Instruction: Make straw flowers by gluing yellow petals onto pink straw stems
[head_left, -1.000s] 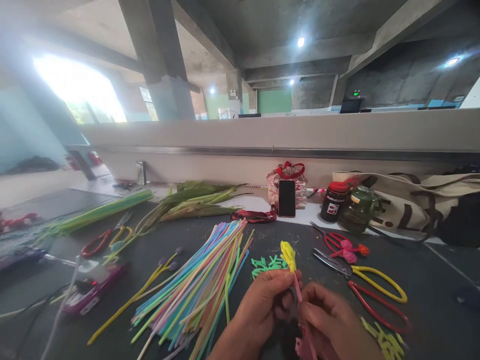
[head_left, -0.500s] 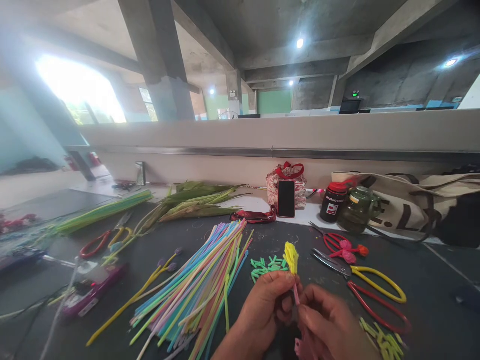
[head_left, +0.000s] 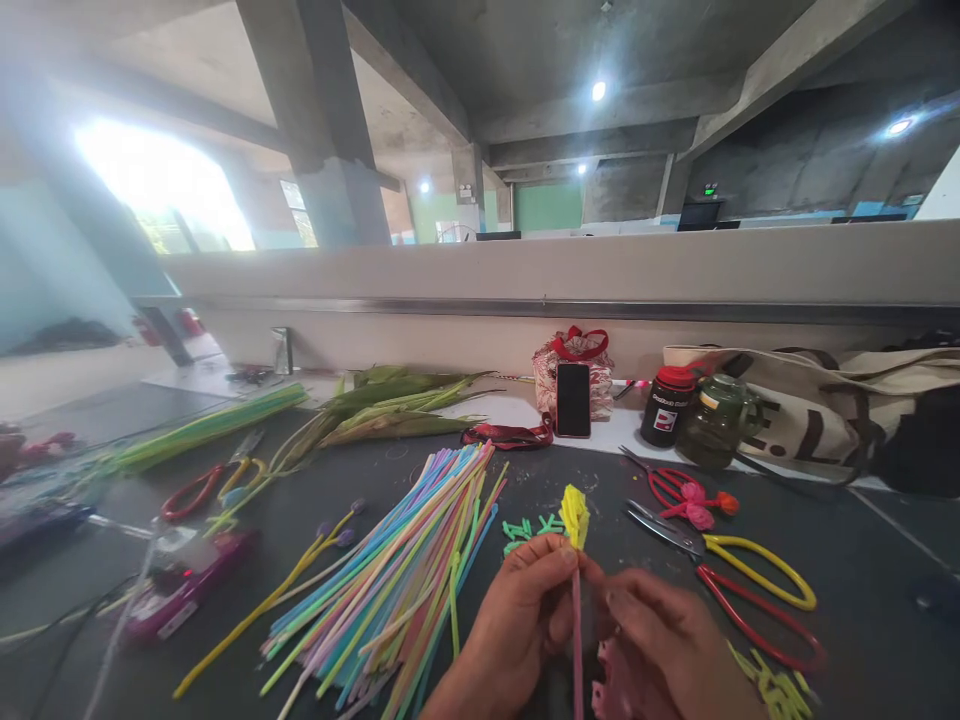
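At lower centre of the frame, the left hand (head_left: 517, 612) pinches 1 yellow tuft (head_left: 574, 512) by its base above a pink strip (head_left: 577, 645), the right hand (head_left: 667, 632) curls alongside, its grip unclear, and the tuft seems already bunched while the strip hangs loose, apparently unfastened.

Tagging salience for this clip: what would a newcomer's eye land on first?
Likely the heap of pastel sticks fanned across the dark table, left of centre. Then the bright yellow tuft atop the pink stem pinched in the left hand. After that, the scissors lying at right, one handle yellow, one red.
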